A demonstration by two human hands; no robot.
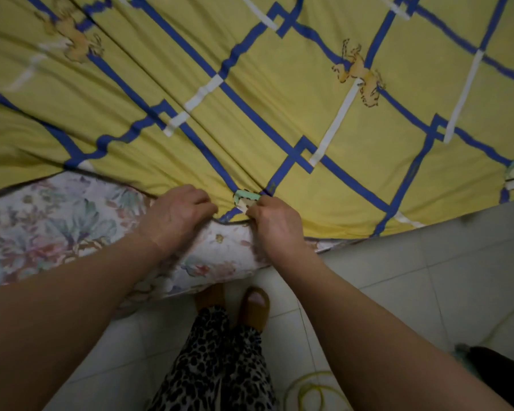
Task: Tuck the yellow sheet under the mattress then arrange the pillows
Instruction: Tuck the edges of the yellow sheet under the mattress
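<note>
The yellow sheet (pixel 264 84), crossed with blue and white bands, covers most of the bed and is pulled into long folds that run toward my hands. Its near edge stops short of the mattress corner, so the floral mattress (pixel 51 221) shows bare at the left and down its front side. My left hand (pixel 177 216) and my right hand (pixel 275 223) both pinch the sheet's edge at the mattress rim, about a hand's width apart. No pillows are in view.
Pale floor tiles (pixel 428 277) lie to the right and below the bed. My feet in brown slippers (pixel 254 307) stand close to the mattress. A yellow-green cord (pixel 312 390) coils on the floor, with a dark object (pixel 496 363) at the lower right.
</note>
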